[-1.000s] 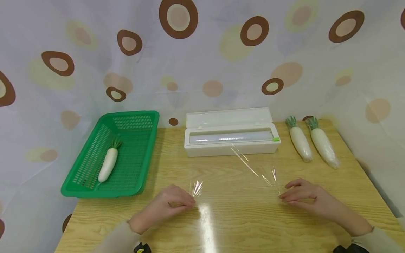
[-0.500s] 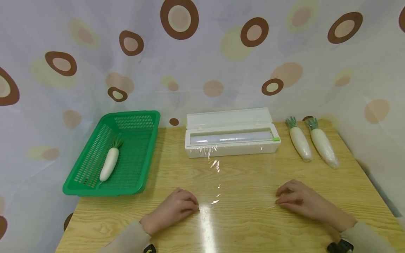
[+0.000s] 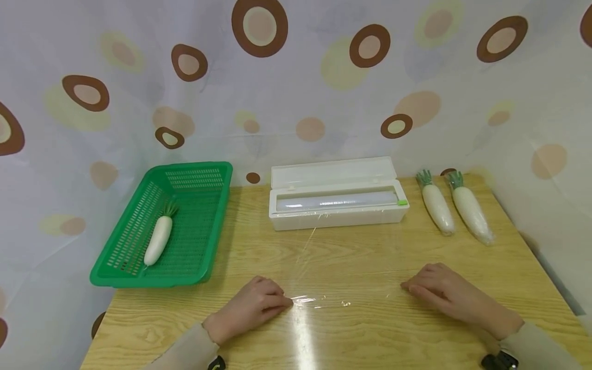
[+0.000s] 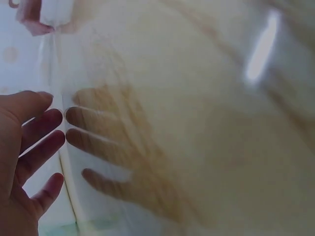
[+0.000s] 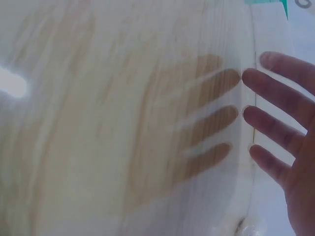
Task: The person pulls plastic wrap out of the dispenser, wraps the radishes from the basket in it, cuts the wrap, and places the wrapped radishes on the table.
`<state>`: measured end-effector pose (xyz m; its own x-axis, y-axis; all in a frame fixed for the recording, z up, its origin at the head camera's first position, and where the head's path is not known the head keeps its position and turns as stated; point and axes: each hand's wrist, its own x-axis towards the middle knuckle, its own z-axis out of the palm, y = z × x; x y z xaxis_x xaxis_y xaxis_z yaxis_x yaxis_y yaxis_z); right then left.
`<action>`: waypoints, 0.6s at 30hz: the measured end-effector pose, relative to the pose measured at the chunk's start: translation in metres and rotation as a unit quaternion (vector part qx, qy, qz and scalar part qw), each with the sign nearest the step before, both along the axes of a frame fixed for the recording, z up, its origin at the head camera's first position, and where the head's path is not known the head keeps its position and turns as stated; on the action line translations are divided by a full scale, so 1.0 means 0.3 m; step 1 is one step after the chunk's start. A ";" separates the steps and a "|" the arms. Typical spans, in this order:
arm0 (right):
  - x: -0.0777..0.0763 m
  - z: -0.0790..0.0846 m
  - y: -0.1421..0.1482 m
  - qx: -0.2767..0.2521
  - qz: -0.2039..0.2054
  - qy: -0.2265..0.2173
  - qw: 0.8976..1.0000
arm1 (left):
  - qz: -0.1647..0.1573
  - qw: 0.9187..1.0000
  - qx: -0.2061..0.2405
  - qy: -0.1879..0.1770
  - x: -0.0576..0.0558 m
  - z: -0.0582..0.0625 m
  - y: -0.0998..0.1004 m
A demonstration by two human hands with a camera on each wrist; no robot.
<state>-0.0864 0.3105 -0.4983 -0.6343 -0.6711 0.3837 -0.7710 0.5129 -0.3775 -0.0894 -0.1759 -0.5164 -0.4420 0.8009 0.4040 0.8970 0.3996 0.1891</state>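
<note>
In the head view my left hand point(image 3: 256, 304) and right hand point(image 3: 455, 297) rest at opposite sides of a clear, glossy plastic film point(image 3: 304, 299), probably to hold it flat before an open, white, rectangular box point(image 3: 342, 220). One white, green-topped radish point(image 3: 159, 240) lies in a green plastic basket point(image 3: 215, 226); two shiny-wrapped white radishes point(image 3: 438, 209) lie right of the box. A pale wood-grained table point(image 3: 370, 339) meets a spotted white curtain point(image 3: 277, 103). In the left wrist view my fingers are spread, tips set down, clasping nothing; in the right wrist view, likewise.
</note>
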 end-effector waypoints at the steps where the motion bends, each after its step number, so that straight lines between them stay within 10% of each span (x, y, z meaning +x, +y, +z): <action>1: -0.004 -0.004 -0.004 -0.006 0.000 0.002 1.000 | 0.003 1.000 -0.001 -0.003 0.001 -0.001 -0.001; 18: -0.004 -0.045 -0.047 0.037 -0.058 0.035 0.997 | 0.024 0.999 -0.006 -0.044 0.025 0.004 0.000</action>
<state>-0.0877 0.2963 -0.5119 -0.6822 -0.6229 0.3829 -0.7284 0.6242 -0.2825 -0.0819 -0.1760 -0.5153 -0.5130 0.7828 0.3522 0.8571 0.4445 0.2604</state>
